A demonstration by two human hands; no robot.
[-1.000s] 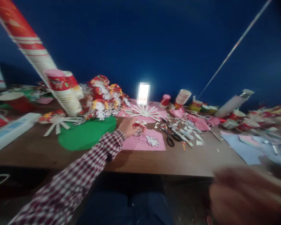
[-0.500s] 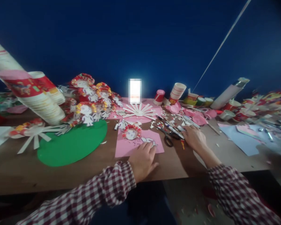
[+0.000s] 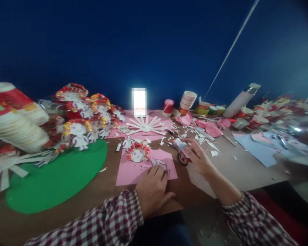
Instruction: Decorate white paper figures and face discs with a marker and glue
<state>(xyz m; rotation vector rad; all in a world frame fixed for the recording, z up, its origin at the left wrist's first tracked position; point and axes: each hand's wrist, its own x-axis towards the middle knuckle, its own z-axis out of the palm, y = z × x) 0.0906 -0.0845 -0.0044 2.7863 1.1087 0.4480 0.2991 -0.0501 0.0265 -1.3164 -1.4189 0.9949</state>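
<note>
Left hand [image 3: 152, 189] on pink paper sheet [image 3: 127, 175]; right hand [image 3: 200, 160] holding small whitish tube [image 3: 181, 146].
Round, red-edged paper face [image 3: 138, 155] lies nearby.

A doll's head [image 3: 138, 155] and a cut-out body [image 3: 158, 162] lie on a paper sheet [image 3: 128, 174] at the near centre of the table [image 3: 109, 181], before a fan of strips [image 3: 145, 127]. Dolls [image 3: 78, 132] crowd the far edge of a disc [image 3: 59, 186] at left; stacked cups [image 3: 188, 101] stand beyond scattered scraps [image 3: 215, 147] at right.
</note>
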